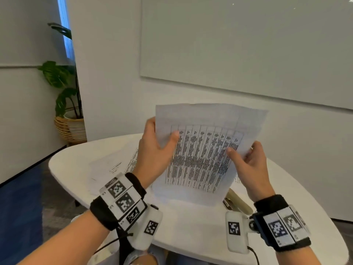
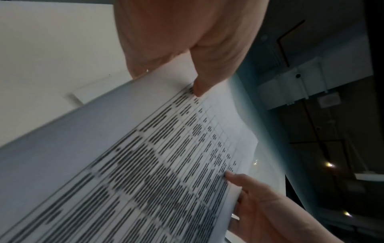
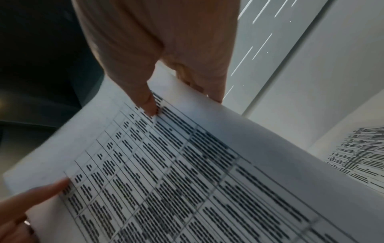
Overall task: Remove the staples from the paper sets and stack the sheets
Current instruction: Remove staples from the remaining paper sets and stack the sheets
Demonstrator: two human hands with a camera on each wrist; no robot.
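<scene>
A set of white sheets printed with a table [image 1: 202, 150] is held upright above the round white table [image 1: 191, 222]. My left hand [image 1: 158, 144] pinches its left edge, thumb on the printed front and fingers behind. On the right edge my right hand [image 1: 246, 157] pinches the same way. The left wrist view has the paper set [image 2: 145, 164] with the left thumb [image 2: 207, 78] on it and the right hand [image 2: 259, 205] lower down. The right wrist view has the paper set [image 3: 187, 172] under the right thumb [image 3: 145, 98]. No staple is visible.
More printed sheets [image 1: 118, 165] lie flat on the table behind my left wrist. A beige stapler-like tool [image 1: 238, 202] lies on the table under the held set, near my right wrist. A potted plant in a wicker basket [image 1: 69, 127] stands on the floor at left.
</scene>
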